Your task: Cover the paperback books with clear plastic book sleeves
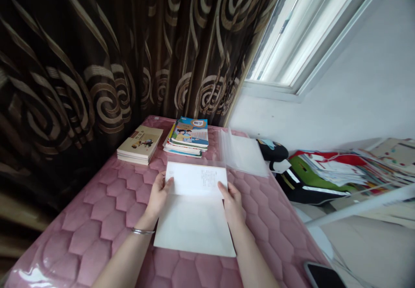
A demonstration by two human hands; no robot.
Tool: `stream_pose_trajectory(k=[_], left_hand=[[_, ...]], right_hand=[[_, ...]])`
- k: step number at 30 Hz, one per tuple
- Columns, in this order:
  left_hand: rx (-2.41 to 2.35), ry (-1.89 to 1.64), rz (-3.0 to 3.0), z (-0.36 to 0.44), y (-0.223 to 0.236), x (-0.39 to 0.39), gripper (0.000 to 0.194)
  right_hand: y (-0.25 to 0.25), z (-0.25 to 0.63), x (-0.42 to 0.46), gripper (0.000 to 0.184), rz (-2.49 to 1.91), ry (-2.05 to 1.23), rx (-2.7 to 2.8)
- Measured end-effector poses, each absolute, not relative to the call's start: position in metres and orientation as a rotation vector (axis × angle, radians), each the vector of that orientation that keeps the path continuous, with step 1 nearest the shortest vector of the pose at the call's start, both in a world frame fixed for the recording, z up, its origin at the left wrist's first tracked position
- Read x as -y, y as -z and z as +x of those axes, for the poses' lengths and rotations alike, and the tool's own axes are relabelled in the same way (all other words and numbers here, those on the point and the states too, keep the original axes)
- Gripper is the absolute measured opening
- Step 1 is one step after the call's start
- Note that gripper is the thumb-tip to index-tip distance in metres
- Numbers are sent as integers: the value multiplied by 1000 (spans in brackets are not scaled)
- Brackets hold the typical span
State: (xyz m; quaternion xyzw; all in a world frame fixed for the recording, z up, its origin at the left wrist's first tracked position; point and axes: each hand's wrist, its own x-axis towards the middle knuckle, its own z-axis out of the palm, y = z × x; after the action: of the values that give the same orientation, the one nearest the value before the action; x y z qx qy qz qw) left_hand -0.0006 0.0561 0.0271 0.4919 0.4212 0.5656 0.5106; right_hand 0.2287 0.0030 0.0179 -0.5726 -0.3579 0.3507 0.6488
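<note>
- Gripping a printed white sheet [196, 179] by its side edges, pinched it between thumbs and fingers of the left hand [158, 195] and right hand [231, 203].
- Wore a thin silver bangle [143, 231] on the left wrist.
- Had a larger blank white sheet [194, 229] directly beneath, flat on a pink quilted mattress [103, 210].
- Faced a clear plastic sleeve [243, 154], stacked textbooks [189, 136] and a beige book pile [140, 144] farther along the mattress.
- Found a phone [322, 276] past the mattress's right edge, and a dark swirled curtain [81, 63] behind everything.
</note>
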Motion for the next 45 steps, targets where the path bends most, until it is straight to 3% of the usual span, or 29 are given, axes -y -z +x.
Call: stream_pose_trajectory(k=[5,45], left_hand=[[-1014,-1358,1195,-1,-30,-55,44],[-1032,-1324,1153,1,-37,-52,44]], right_hand=[[-24,226,-1,31,-1235,-910,761],[-21,228,-2,32,-1232,-903,772]])
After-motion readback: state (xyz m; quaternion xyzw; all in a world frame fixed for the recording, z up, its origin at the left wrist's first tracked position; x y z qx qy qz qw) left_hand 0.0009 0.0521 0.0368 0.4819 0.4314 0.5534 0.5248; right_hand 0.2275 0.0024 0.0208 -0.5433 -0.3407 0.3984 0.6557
